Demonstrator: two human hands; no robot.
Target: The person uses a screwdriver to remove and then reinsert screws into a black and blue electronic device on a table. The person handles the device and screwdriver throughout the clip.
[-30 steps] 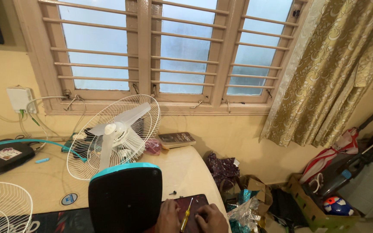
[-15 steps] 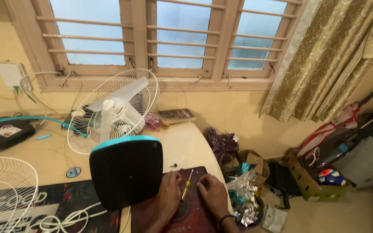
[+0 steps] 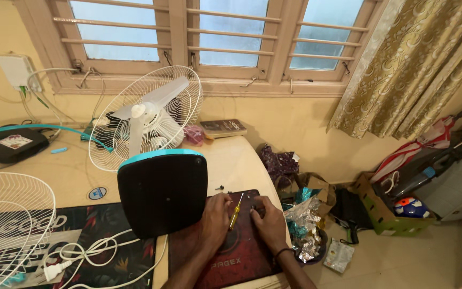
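Barred windows (image 3: 225, 32) are filling the 12 o'clock band, gold patterned curtain (image 3: 423, 64) hanging at 2 o'clock. We're looking down on a cream table (image 3: 241, 160) running from 9 o'clock to centre.

Our left hand (image 3: 215, 217) is sitting at 6 o'clock on a dark red mat (image 3: 241, 251), fingers curled shut around a yellow-handled screwdriver (image 3: 235, 210), shaft pointing up toward 12. Our right hand (image 3: 266, 219) is resting just beside it, toward 3 o'clock, on the same mat; fingers are bent down over something small and dark, but we can't tell whether they're actually pinching it. Black band is showing on that wrist.

A black fan base with teal edge (image 3: 162, 190) is standing upright just at 9 o'clock of the left hand, touching or nearly touching the forearm. A small screw (image 3: 220, 188) is lying on the table at 12 o'clock of the hands.

The fan head with white blades and rear guard (image 3: 145, 115) is standing at 11 o'clock, tilted. A loose white grille (image 3: 9, 225) is lying at 8 o'clock, white cable and plug (image 3: 81, 257) coiling beside it on a patterned mat. A book (image 3: 223, 127) is lying near the wall at 12 o'clock. A black flat device (image 3: 9, 144) is sitting at 9 o'clock.

Floor clutter is piling up at 4 o'clock: foil wrappers (image 3: 303, 230) and a cardboard box (image 3: 391, 217).
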